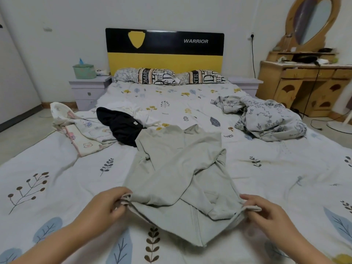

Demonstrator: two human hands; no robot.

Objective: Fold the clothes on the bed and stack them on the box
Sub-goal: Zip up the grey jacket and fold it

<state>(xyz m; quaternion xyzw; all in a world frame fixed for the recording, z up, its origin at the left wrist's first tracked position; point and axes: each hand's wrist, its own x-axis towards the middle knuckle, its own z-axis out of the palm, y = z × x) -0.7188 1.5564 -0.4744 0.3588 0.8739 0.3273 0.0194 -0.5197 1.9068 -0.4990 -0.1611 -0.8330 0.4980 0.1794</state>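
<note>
Item: grey top (182, 168), flat on the bed (57, 178), sleeves crossed inward. My left hand (106, 204) and right hand (266, 210) each pinch a hem corner, I judge to fold it. Black garment (120, 124) lies beyond the top. Box unseen.

Both hands held forward in the lower part of the frame, each pinching cloth.

The left forearm is extended from the lower left corner up toward the lower centre, where the left hand (106, 203) is turned inward with its fingers curled and a bunched corner of the grey garment (177, 168) is gripped between thumb and fingers. The right forearm is extended from the lower right corner toward the centre; the right hand (266, 212) is seen from its back, with the fingers bent and the opposite corner of the same garment pinched at the fingertips. Both arms are bare, and the hands are held well apart at nearly the same height.
</note>
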